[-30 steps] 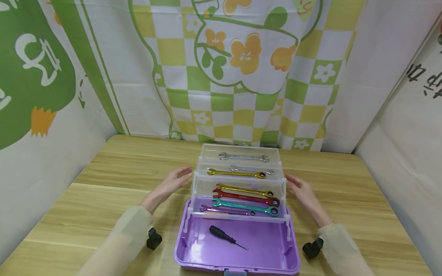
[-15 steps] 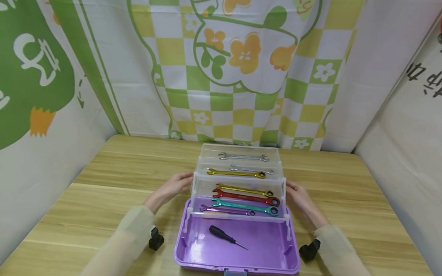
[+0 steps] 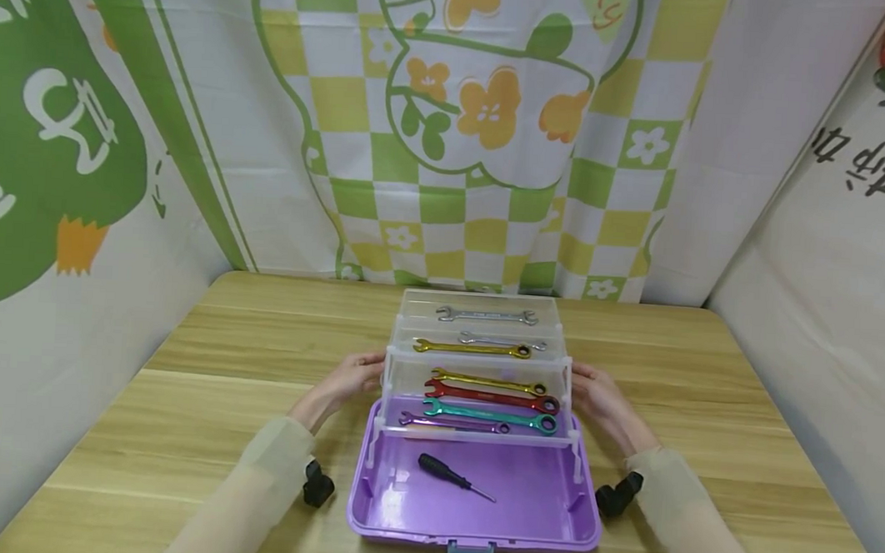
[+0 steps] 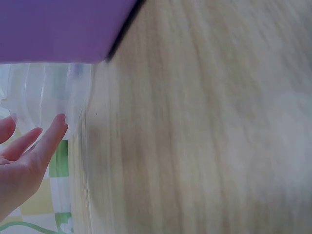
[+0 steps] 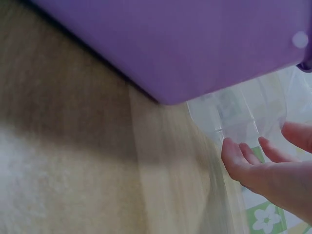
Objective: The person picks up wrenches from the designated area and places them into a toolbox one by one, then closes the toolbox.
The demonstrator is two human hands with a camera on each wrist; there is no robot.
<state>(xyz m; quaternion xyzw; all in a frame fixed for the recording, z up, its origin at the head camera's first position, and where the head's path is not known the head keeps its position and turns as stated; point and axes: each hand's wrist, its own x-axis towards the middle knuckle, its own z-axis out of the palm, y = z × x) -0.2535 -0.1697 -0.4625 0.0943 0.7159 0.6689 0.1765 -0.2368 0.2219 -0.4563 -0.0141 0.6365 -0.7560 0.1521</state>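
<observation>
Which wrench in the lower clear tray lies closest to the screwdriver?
The purple wrench, at the tray's front edge, just above the screwdriver; the teal, red and gold ones lie farther back.

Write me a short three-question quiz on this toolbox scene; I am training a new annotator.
1. True or false: the black screwdriver lies in the purple toolbox base.
2. How many wrenches lie in the lowest clear tray?
3. Where are the left hand and right hand? A) on the screwdriver B) at that tray's two ends C) flat on the table

Key: 1 true; 2 four; 3 B.
</observation>
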